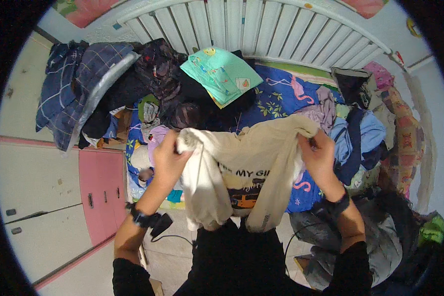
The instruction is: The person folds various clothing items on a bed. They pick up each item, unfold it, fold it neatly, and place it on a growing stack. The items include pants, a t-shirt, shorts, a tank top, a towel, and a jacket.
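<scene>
Spread out in front of my body is a beige long-sleeved sweatshirt (251, 148) with printed lettering and an orange vehicle picture on its front. My left hand (169, 150) grips it at one shoulder, where the cloth bunches white under the light. The other shoulder is pinched in my right hand (315, 148). Both sleeves hang down towards me, partly covering the print. Behind the garment lies a blue bedspread with pink flamingos (281, 94). On dark clothing beyond it rests a folded mint-green cloth (224, 76) with cartoon prints.
A white slatted bed rail (236, 29) runs along the far side. Heaped clothes (355, 129) lie at the right, checked fabric (92, 74) at the left. A grey padded jacket (377, 244) is low right. A white and pink cabinet (44, 177) stands left. Cables hang near my wrists.
</scene>
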The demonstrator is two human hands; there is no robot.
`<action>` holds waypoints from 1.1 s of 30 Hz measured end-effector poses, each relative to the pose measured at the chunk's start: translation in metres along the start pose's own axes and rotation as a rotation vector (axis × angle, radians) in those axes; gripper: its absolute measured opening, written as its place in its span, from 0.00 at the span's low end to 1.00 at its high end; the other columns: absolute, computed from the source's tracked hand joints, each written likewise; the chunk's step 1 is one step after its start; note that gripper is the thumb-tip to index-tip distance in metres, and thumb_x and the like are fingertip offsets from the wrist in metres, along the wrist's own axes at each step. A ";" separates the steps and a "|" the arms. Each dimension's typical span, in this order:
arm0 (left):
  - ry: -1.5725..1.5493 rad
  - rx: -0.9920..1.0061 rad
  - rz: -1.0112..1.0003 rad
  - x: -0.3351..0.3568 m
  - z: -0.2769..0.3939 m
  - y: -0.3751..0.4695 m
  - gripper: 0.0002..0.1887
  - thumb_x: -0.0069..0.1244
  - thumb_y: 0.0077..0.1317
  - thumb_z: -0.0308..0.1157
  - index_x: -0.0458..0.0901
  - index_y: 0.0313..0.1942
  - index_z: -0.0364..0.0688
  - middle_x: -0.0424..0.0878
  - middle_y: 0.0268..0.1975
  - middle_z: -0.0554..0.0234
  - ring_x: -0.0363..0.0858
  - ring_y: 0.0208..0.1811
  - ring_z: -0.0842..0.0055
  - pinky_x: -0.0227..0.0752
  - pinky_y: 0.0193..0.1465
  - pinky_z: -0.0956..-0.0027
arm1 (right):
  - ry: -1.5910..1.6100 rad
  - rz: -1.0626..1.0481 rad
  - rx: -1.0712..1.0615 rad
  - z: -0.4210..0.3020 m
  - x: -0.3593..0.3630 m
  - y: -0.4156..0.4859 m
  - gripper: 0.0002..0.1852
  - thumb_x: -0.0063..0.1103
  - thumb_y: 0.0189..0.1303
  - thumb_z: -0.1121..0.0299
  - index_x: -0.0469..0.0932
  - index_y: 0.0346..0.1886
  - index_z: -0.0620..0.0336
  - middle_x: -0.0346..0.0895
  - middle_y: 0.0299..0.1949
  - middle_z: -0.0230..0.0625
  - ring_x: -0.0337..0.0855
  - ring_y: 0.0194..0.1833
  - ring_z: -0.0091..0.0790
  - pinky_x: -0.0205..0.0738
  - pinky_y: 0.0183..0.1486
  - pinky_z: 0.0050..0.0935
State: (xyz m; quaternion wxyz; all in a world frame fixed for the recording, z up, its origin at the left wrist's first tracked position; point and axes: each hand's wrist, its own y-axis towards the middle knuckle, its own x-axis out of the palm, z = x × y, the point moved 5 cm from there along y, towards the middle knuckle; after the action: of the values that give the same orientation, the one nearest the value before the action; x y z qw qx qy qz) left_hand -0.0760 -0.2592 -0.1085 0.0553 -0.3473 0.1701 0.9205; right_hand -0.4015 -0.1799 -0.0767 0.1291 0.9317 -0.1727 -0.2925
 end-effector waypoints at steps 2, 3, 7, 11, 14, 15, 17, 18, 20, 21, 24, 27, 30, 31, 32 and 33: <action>0.000 -0.024 0.030 0.062 -0.040 0.013 0.14 0.58 0.49 0.26 0.69 0.32 0.37 0.75 0.23 0.49 0.77 0.25 0.55 0.68 0.26 0.63 | -0.096 -0.083 0.151 0.069 0.039 0.007 0.09 0.59 0.55 0.77 0.77 0.39 0.67 0.75 0.23 0.43 0.71 0.19 0.30 0.65 0.24 0.26; 0.081 -0.112 -0.030 0.098 -0.067 0.019 0.13 0.56 0.49 0.25 0.68 0.31 0.36 0.74 0.23 0.48 0.77 0.25 0.55 0.68 0.26 0.63 | -0.133 -0.099 0.188 0.105 0.060 0.009 0.08 0.59 0.55 0.76 0.77 0.39 0.67 0.74 0.22 0.44 0.70 0.19 0.32 0.65 0.24 0.27; -0.314 -0.358 -0.369 0.256 -0.164 0.023 0.12 0.55 0.50 0.26 0.67 0.30 0.36 0.77 0.25 0.50 0.80 0.26 0.61 0.69 0.28 0.64 | 0.328 -0.086 0.129 0.241 0.157 0.005 0.04 0.55 0.56 0.75 0.75 0.32 0.67 0.74 0.26 0.46 0.73 0.26 0.32 0.68 0.32 0.27; -0.284 -0.509 -0.447 0.347 -0.236 -0.011 0.16 0.54 0.50 0.32 0.73 0.38 0.36 0.79 0.32 0.49 0.80 0.37 0.67 0.72 0.42 0.66 | 0.297 -0.246 0.450 0.341 0.203 -0.035 0.12 0.55 0.58 0.75 0.77 0.45 0.64 0.79 0.38 0.32 0.74 0.37 0.24 0.67 0.42 0.24; -0.569 -0.450 -0.412 0.362 -0.255 -0.051 0.15 0.49 0.58 0.32 0.75 0.45 0.38 0.79 0.40 0.54 0.78 0.42 0.71 0.68 0.50 0.69 | 0.447 -0.353 0.573 0.364 0.210 -0.055 0.13 0.48 0.63 0.66 0.77 0.44 0.63 0.80 0.41 0.30 0.76 0.37 0.25 0.68 0.43 0.25; -0.647 -0.508 -0.458 0.364 -0.261 -0.062 0.14 0.48 0.60 0.33 0.75 0.45 0.38 0.79 0.41 0.55 0.77 0.43 0.72 0.68 0.51 0.70 | 0.599 -0.334 0.750 0.368 0.212 -0.063 0.15 0.47 0.63 0.63 0.77 0.45 0.62 0.80 0.41 0.30 0.76 0.37 0.25 0.68 0.43 0.25; -0.843 -0.764 -0.515 0.366 -0.273 -0.075 0.14 0.48 0.61 0.34 0.75 0.44 0.36 0.78 0.42 0.59 0.75 0.46 0.73 0.65 0.53 0.71 | 0.856 -0.259 1.136 0.373 0.216 -0.076 0.18 0.45 0.64 0.57 0.77 0.46 0.60 0.80 0.41 0.32 0.77 0.38 0.26 0.69 0.44 0.26; -0.905 -0.933 -0.561 0.371 -0.277 -0.079 0.14 0.48 0.61 0.34 0.75 0.43 0.35 0.77 0.43 0.61 0.74 0.48 0.73 0.64 0.55 0.71 | 0.755 -0.355 1.131 0.373 0.218 -0.076 0.22 0.48 0.64 0.53 0.76 0.49 0.60 0.80 0.42 0.35 0.78 0.41 0.25 0.70 0.46 0.26; -0.744 -0.727 -0.623 0.378 -0.274 -0.062 0.17 0.48 0.62 0.38 0.76 0.45 0.34 0.78 0.43 0.58 0.76 0.47 0.73 0.66 0.53 0.70 | 0.741 -0.387 1.156 0.378 0.226 -0.077 0.23 0.50 0.63 0.53 0.75 0.51 0.63 0.80 0.42 0.35 0.79 0.42 0.26 0.71 0.46 0.26; -0.617 -0.652 -0.649 0.384 -0.275 -0.050 0.19 0.49 0.62 0.40 0.76 0.45 0.34 0.79 0.43 0.57 0.77 0.46 0.72 0.67 0.52 0.70 | 0.746 -0.390 1.159 0.385 0.229 -0.076 0.23 0.51 0.62 0.54 0.75 0.51 0.64 0.80 0.42 0.36 0.79 0.42 0.27 0.71 0.46 0.26; -0.058 -0.621 -0.351 0.400 -0.276 -0.021 0.25 0.54 0.57 0.46 0.76 0.45 0.32 0.79 0.41 0.55 0.78 0.42 0.73 0.71 0.47 0.70 | 0.116 -0.477 0.970 0.421 0.241 -0.067 0.22 0.53 0.62 0.57 0.74 0.52 0.65 0.80 0.42 0.36 0.79 0.41 0.28 0.72 0.45 0.26; -0.105 -0.924 -0.657 0.424 -0.279 -0.011 0.27 0.60 0.51 0.42 0.77 0.45 0.32 0.80 0.41 0.52 0.79 0.39 0.70 0.72 0.42 0.71 | 0.118 -0.480 0.996 0.446 0.246 -0.064 0.19 0.54 0.62 0.60 0.76 0.50 0.65 0.80 0.42 0.36 0.79 0.40 0.27 0.72 0.43 0.25; -0.714 -1.045 -0.497 0.413 -0.257 0.018 0.18 0.59 0.51 0.31 0.77 0.41 0.32 0.80 0.41 0.53 0.79 0.40 0.68 0.71 0.44 0.72 | 0.201 -0.139 0.819 0.435 0.231 -0.025 0.15 0.56 0.58 0.65 0.78 0.44 0.66 0.81 0.39 0.39 0.81 0.38 0.30 0.73 0.41 0.29; -0.745 -0.855 -0.440 0.400 -0.244 0.032 0.14 0.57 0.51 0.27 0.78 0.39 0.33 0.81 0.41 0.54 0.78 0.41 0.67 0.70 0.44 0.72 | 0.293 -0.091 0.751 0.420 0.221 -0.015 0.15 0.55 0.58 0.66 0.78 0.44 0.66 0.81 0.38 0.39 0.81 0.38 0.31 0.73 0.41 0.28; -0.743 -0.698 -0.387 0.383 -0.230 0.042 0.11 0.54 0.51 0.24 0.78 0.37 0.35 0.81 0.41 0.55 0.78 0.42 0.67 0.70 0.45 0.73 | 0.347 -0.031 0.760 0.405 0.198 -0.009 0.14 0.55 0.58 0.68 0.78 0.45 0.65 0.81 0.38 0.38 0.81 0.38 0.31 0.73 0.41 0.28; -0.760 -0.525 -0.329 0.364 -0.215 0.048 0.08 0.52 0.52 0.20 0.79 0.35 0.36 0.81 0.41 0.55 0.78 0.43 0.67 0.69 0.46 0.73 | 0.461 0.011 0.703 0.385 0.178 -0.004 0.14 0.55 0.58 0.69 0.78 0.45 0.65 0.81 0.37 0.37 0.81 0.37 0.32 0.73 0.41 0.28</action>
State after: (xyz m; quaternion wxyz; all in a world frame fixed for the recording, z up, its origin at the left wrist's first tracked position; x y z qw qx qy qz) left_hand -0.2269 -0.3856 -0.4860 0.1689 -0.0113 -0.1570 0.9730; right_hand -0.4902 -0.3003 -0.4736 -0.1600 0.9590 -0.2338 0.0010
